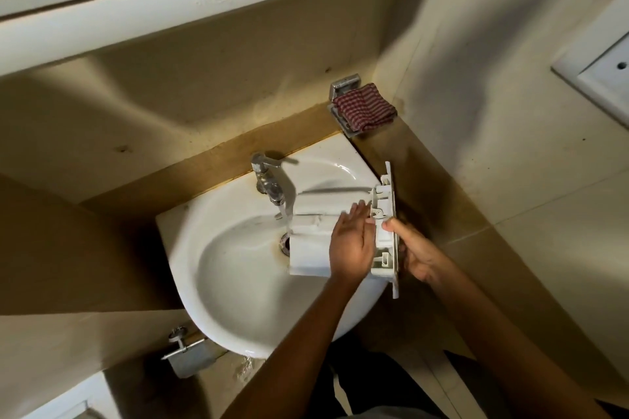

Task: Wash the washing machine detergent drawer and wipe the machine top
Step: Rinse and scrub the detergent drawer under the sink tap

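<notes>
The white detergent drawer [311, 248] lies across the right side of the white sink [218, 269], with its front panel out past the sink's right rim. Water runs from the metal tap [269, 182] onto the drawer's left end. My right hand [420, 257] grips the front panel, thumb on the inner face, fingers behind it. Flat on the drawer's body, just left of the panel, rests my left hand [350, 245] with its fingers stretched out. A red checked cloth [364, 107] lies folded in the wall-mounted soap dish above the sink's right corner.
Tiled walls close in on the back and the right of the sink. A white shelf or cabinet edge [136, 10] overhangs at the top. A metal valve and holder [185, 350] stick out below the sink's left front. A white switch plate [602, 78] sits on the right wall.
</notes>
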A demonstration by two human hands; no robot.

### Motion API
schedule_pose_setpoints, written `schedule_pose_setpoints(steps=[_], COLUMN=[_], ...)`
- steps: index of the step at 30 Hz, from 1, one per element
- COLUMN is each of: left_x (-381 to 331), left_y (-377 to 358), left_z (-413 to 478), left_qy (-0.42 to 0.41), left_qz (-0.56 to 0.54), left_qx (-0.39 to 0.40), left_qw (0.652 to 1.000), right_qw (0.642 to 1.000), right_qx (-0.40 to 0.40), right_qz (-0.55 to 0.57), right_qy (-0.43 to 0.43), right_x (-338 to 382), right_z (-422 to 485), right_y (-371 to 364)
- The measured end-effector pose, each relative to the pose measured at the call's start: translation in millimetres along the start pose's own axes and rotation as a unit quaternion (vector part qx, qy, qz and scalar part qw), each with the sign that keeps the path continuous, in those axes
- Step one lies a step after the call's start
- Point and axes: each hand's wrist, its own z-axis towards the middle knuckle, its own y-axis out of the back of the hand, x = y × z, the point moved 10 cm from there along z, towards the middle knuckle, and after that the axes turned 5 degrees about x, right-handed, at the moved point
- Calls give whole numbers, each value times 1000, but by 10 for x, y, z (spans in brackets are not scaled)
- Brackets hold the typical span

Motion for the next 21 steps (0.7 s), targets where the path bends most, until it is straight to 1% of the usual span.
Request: schedule_pose_setpoints(steps=[1,3,5,8,10,11,12,13,14,15,16,17,18,20,21], left_x=[-8,138,305,455,625,744,868,972,1110,1203,1293,1369,1432,1520,1536], left_y=[-19,-20,37,139,292,410,525,621,666,701,719,723,709,602,568], left_z=[-16,-61,-88,-93,-59,-52,-51,-46,-32,-17,1,21,39,67,77], left_qy=[-45,-112,-136,-130,-81,-36,14,58,102,143,181,214,244,294,310], left_qz=[45,139,181,199,227,220,176,97,1,-83,-159,-246,-350,-547,-602], left_qx=[19,59,85,76,16,-22,-50,-69,-76,-78,-83,-93,-107,-124,-126], left_qw=[998,982,970,968,970,975,983,991,992,983,967,941,898,774,725], right_qw=[1000,1000,1000,1000,1000,1000,1000,1000,1000,1000,1000,999,999,999,999], right_qx=[6,16,21,22,13,4,0,3,10,14,14,14,13,9,7], right_qz=[3,10,20,15,13,19,24,25,25,27,28,29,27,31,35], right_qy=[-2,8,9,-3,-6,-6,-5,-4,-3,-4,-6,-10,-14,-22,-23], right_x=[3,16,-22,-85,-74,-59,-44,-22,-1,21,25,18,5,-27,-40], right_z=[-21,-22,-4,31,22,28,44,45,47,42,50,52,56,63,71], right_y=[-6,20,50,20,-19,-8,9,13,13,9,20,28,35,65,86])
